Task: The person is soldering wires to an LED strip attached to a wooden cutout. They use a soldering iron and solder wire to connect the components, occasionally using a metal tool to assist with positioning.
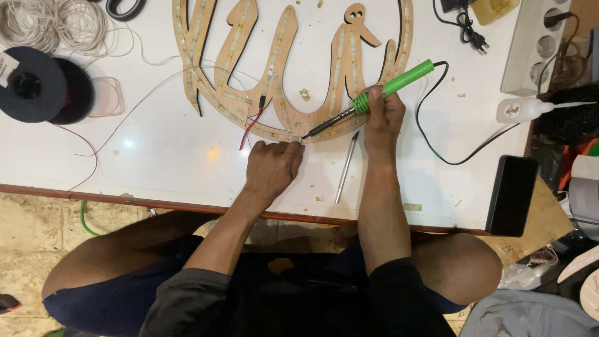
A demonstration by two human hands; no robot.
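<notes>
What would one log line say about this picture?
right hand: holds green soldering iron | left hand: pinches wire at wooden sign | tip: on sign edge

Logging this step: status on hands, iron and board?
Right hand grips green soldering iron, tip at wooden cutout sign's lower edge. Left hand pinches wire beside tip. Tweezers lie between the hands.

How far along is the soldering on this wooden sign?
Done: light strips already line the wooden sign, and red and black wires reach its lower edge. In hand: the right hand holds the green soldering iron, tip at the lower rim, where the left hand pinches something too small to tell. Left: I cannot tell how many joints remain.
</notes>
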